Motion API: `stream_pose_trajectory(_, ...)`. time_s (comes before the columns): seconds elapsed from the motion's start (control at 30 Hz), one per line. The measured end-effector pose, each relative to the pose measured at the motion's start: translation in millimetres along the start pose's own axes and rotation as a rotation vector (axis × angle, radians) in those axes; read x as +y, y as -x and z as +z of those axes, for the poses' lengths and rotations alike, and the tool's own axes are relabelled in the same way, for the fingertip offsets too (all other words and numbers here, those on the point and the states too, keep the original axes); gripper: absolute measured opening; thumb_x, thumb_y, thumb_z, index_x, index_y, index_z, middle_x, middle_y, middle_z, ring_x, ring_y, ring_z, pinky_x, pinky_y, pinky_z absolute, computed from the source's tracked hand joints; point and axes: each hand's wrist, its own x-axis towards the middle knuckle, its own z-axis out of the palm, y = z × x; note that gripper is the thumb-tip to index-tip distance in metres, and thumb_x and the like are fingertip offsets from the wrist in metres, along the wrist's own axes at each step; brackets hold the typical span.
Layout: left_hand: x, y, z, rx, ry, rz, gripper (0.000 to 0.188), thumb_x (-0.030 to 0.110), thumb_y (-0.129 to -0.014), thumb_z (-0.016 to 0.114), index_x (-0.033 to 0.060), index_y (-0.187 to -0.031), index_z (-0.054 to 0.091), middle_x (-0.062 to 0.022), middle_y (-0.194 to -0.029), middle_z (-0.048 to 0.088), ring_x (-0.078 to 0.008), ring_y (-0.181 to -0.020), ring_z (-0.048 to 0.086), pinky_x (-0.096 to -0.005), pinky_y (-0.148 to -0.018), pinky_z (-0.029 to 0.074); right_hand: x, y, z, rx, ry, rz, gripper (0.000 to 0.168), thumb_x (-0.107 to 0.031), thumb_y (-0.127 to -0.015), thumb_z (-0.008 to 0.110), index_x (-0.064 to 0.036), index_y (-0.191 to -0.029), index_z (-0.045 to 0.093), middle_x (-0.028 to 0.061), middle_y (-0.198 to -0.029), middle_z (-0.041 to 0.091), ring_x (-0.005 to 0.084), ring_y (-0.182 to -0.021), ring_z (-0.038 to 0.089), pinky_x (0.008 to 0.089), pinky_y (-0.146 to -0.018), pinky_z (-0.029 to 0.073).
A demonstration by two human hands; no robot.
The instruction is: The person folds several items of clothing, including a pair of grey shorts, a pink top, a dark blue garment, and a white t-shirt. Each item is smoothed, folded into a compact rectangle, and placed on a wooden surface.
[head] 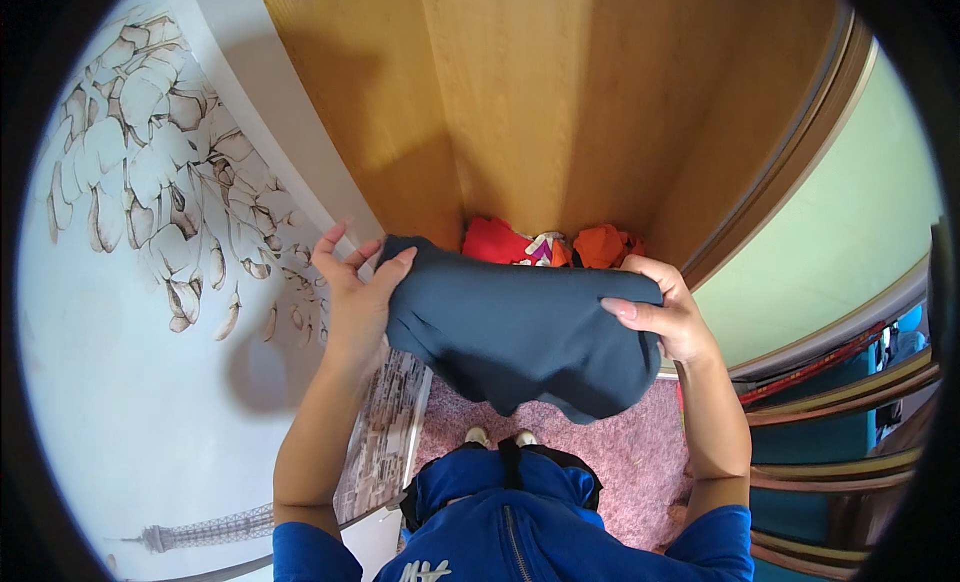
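Note:
A dark blue-grey piece of folded cloth (517, 327) is stretched between my two hands at about chest height. At its upper left corner, my left hand (358, 289) pinches it with the thumb in front, while other fingers stand out to the left. My right hand (671, 312) grips the opposite end, thumb across the front and fingers behind. The cloth's lower edge hangs in loose, wavy folds. Which kind of garment it is, I cannot tell.
Ahead stands an open wooden wardrobe (525, 116). Red cloth (491, 240) and orange cloth (600, 246) lie at its bottom, partly hidden. A pale green sliding door (840, 207) is on the right, a flower-patterned wall (165, 169) on the left. Pink carpet (637, 462) covers the floor.

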Motion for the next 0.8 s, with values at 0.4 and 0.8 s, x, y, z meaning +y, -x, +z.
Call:
stream_pose_trajectory(0.4, -41.4, -11.0, -11.3, 0.08, -0.224, 0.224, 0.042, 0.006, -0.078, 0.06, 0.0058, -0.111, 0.035, -0.009, -0.108, 0.043, -0.0146, -0.085, 0.053, -0.0251, -0.071, 0.045, 9.7, 14.2, -14.0, 0.212, -0.352, 0.045, 0.053, -0.016, -0.071, 0.068, 0.002, -0.116, 0.046, 0.0048, -0.099, 0.055, 0.0119, -0.09, 0.051, 0.0225, -0.084, 0.037)
stream_pose_trajectory(0.8, -27.1, -1.0, -23.4, -0.699, -0.91, 0.653, 0.032, 0.023, -0.065, 0.073, 0.0061, -0.089, 0.061, -0.0093, -0.08, 0.059, -0.0248, -0.072, 0.059, -0.0276, -0.062, 0.047, -2.6, 28.1, -12.4, 0.333, -0.322, -0.009, 0.037, -0.019, -0.071, 0.067, -0.003, -0.097, 0.047, 0.007, -0.089, 0.054, 0.0171, -0.085, 0.053, 0.0285, -0.079, 0.041)
